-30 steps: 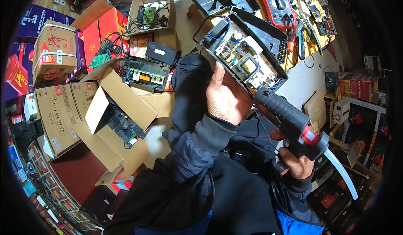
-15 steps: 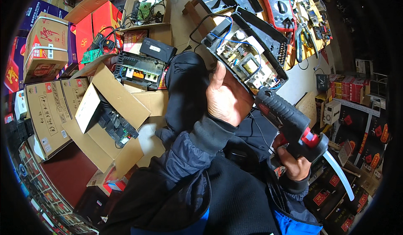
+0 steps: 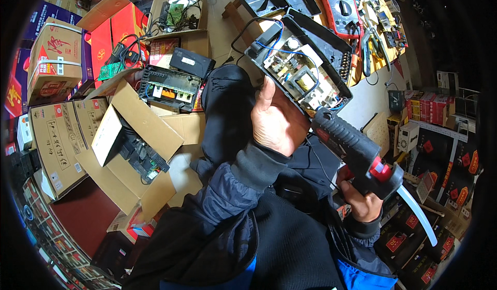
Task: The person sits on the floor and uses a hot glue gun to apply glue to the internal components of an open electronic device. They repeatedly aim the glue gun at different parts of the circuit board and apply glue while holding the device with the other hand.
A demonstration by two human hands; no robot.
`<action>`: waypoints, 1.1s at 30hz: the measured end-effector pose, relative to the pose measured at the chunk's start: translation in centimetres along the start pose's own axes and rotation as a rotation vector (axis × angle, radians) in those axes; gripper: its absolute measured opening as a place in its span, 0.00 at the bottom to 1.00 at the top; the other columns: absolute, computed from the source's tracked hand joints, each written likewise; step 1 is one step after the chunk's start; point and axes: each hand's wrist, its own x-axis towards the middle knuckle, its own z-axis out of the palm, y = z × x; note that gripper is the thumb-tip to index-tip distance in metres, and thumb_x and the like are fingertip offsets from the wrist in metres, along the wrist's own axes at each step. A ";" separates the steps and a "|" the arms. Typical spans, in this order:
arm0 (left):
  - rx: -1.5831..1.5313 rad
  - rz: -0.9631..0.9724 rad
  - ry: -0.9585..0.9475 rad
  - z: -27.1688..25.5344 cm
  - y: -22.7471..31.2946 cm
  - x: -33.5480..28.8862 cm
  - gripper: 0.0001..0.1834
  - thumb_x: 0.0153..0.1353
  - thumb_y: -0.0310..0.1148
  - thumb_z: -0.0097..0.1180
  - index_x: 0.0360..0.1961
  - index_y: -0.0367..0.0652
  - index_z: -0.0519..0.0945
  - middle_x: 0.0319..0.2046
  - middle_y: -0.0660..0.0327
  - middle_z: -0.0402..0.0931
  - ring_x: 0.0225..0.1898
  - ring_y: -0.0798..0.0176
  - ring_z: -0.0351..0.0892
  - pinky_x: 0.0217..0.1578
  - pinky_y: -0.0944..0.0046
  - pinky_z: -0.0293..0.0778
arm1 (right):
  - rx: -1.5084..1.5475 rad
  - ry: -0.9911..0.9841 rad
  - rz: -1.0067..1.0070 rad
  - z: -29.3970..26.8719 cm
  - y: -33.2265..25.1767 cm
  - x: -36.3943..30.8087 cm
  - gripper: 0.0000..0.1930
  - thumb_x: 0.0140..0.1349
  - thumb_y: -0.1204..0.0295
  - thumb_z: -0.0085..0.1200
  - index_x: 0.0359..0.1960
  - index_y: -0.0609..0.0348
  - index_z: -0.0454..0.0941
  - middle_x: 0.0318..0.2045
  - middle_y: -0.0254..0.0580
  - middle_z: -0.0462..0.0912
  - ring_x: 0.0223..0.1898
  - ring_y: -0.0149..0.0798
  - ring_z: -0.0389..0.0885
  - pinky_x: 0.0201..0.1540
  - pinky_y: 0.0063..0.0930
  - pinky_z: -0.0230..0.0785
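Note:
My left hand point(image 3: 279, 119) is closed round the near side of an opened black charger case point(image 3: 300, 70), its thumb along the edge. Inside lies a circuit board with a yellow-cored transformer point(image 3: 306, 81), a round capacitor and blue wires. In my right hand point(image 3: 362, 202) is a black hot glue gun point(image 3: 349, 140), gripped by its handle. Its tip reaches the lower right corner of the charger case; whether it touches the board I cannot tell. A translucent glue stick point(image 3: 419, 215) curves out of its back end. Most of my right fingers are hidden behind the gun.
Beyond the case, a red multimeter point(image 3: 339, 8) and pliers point(image 3: 370, 49) lie on a wooden bench. To the left, another opened charger point(image 3: 171, 88) rests near a cardboard box point(image 3: 147, 114) holding electronic parts. Stacked cartons point(image 3: 57, 140) fill the far left. A cable point(image 3: 323, 160) hangs below the gun.
The whole view has shifted very slightly. My hands, the charger case and the glue gun keep nearly the same places relative to each other.

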 end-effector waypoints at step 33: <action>0.042 -0.006 0.019 0.4 0.2 -0.8 0.41 0.68 0.62 0.59 0.74 0.48 0.70 0.71 0.56 0.72 0.72 0.44 0.68 0.72 0.33 0.60 | -0.038 -0.073 -0.075 -0.8 0.3 -0.1 0.23 0.55 0.80 0.57 0.56 0.62 0.82 0.46 0.41 0.87 0.48 0.40 0.85 0.56 0.35 0.74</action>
